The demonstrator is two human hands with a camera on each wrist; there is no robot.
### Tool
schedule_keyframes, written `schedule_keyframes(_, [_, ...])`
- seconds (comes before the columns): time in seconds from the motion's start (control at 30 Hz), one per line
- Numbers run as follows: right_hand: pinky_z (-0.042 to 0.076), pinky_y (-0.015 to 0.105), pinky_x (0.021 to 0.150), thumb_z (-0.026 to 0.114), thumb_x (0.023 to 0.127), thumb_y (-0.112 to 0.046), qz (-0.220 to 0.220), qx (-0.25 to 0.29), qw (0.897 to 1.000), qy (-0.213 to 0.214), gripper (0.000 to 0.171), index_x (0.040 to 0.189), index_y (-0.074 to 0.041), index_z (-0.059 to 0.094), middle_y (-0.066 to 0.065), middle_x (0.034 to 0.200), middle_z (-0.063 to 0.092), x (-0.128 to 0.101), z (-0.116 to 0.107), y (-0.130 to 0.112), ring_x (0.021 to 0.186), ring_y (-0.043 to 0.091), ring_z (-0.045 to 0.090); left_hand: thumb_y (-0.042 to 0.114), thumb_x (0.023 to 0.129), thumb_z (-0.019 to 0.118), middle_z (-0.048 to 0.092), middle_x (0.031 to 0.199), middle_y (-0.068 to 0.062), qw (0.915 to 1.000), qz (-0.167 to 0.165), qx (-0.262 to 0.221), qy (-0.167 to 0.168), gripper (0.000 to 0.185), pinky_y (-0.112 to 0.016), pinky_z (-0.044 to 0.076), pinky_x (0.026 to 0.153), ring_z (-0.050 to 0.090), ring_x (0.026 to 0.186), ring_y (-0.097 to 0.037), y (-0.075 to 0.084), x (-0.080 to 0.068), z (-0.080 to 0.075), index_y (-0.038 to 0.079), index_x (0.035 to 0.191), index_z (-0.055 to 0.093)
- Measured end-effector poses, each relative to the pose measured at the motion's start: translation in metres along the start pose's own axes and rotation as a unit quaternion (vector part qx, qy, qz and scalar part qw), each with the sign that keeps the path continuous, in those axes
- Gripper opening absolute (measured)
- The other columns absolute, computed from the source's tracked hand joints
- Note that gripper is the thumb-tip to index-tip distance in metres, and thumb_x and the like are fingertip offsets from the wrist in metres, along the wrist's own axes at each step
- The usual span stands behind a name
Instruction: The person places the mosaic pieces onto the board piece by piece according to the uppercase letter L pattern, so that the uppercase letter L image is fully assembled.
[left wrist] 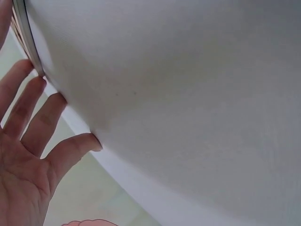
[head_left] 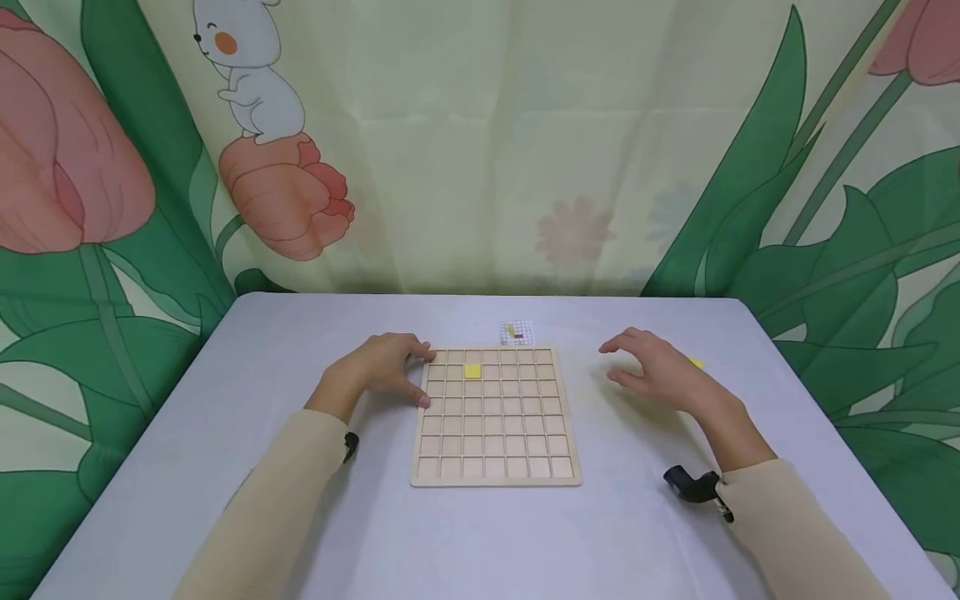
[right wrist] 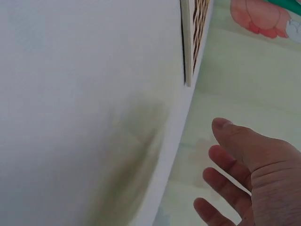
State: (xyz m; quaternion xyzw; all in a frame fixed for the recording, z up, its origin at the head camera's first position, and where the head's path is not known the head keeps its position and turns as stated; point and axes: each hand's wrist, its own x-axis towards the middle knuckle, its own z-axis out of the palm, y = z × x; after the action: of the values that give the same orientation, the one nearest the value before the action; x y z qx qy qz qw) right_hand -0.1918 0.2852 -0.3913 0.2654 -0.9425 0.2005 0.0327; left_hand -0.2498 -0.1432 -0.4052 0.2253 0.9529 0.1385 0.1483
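A wooden grid board (head_left: pixel 493 482) lies flat on the table, with a yellow square (head_left: pixel 472 372) in its second row from the top, third column from the left. My left hand (head_left: pixel 386 364) is at the board's upper left edge, its thumb and a fingertip touching the frame. Spread fingers of that hand also show in the left wrist view, beside the board's side. To the right of the board my right hand (head_left: pixel 660 371) hovers over the table, fingers loosely bent and holding nothing. Part of a yellow piece (head_left: pixel 696 362) shows behind the right hand, mostly hidden.
A small printed card (head_left: pixel 517 332) with a grid and coloured squares lies just beyond the board's far edge. The white-covered table (head_left: pixel 495 542) ends at a patterned curtain (head_left: pixel 450 167) at the back. Dark wrist devices (head_left: pixel 692 485) sit at both sleeves.
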Motion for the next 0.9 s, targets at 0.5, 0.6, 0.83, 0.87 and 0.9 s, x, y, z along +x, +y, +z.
schedule_keyframes(0.5, [0.045,0.055,0.090,0.073,0.083,-0.014,0.072,-0.060,0.996,-0.011,0.039,0.119,-0.011,0.060,0.009,0.114,0.057,-0.048,-0.043,0.016,0.110,0.032,0.050,0.059,0.061,0.081,0.038,0.148,0.005,0.9998,0.009,0.012,-0.016,0.089,-0.047,0.029,0.110,0.033,0.136,-0.025,0.000,-0.004,0.001,0.026,0.138,0.050])
schedule_keyframes(0.6, [0.046,0.055,0.089,0.073,0.082,-0.013,0.074,-0.064,0.995,-0.007,0.040,0.119,-0.011,0.060,0.010,0.115,0.058,-0.055,-0.044,0.019,0.110,0.032,0.050,0.059,0.061,0.080,0.039,0.147,0.004,0.9998,0.013,0.011,-0.014,0.089,-0.047,0.029,0.110,0.033,0.136,-0.026,-0.002,-0.005,0.001,0.026,0.138,0.050])
schedule_keyframes(0.83, [0.050,0.055,0.084,0.076,0.079,-0.017,0.088,-0.067,0.994,0.001,0.044,0.120,-0.011,0.060,0.010,0.111,0.058,-0.068,-0.040,0.032,0.105,0.032,0.052,0.060,0.060,0.081,0.039,0.147,0.004,0.9998,0.004,0.017,-0.011,0.089,-0.048,0.028,0.110,0.034,0.135,-0.026,-0.002,-0.003,-0.001,0.028,0.138,0.050])
schedule_keyframes(0.87, [0.050,0.054,0.083,0.077,0.079,-0.019,0.093,-0.067,0.993,0.000,0.046,0.120,-0.011,0.060,0.009,0.111,0.057,-0.071,-0.039,0.034,0.104,0.031,0.053,0.059,0.060,0.081,0.039,0.147,0.004,0.9998,0.003,0.015,-0.012,0.090,-0.048,0.028,0.110,0.034,0.135,-0.026,-0.002,-0.002,0.000,0.028,0.138,0.050])
schedule_keyframes(0.9, [0.050,0.054,0.083,0.077,0.079,-0.021,0.096,-0.065,0.993,-0.001,0.047,0.121,-0.010,0.059,0.010,0.110,0.056,-0.074,-0.037,0.036,0.104,0.031,0.053,0.059,0.060,0.081,0.039,0.147,0.004,0.9998,0.003,0.012,-0.013,0.090,-0.048,0.028,0.110,0.033,0.135,-0.026,-0.002,-0.002,0.001,0.028,0.138,0.050])
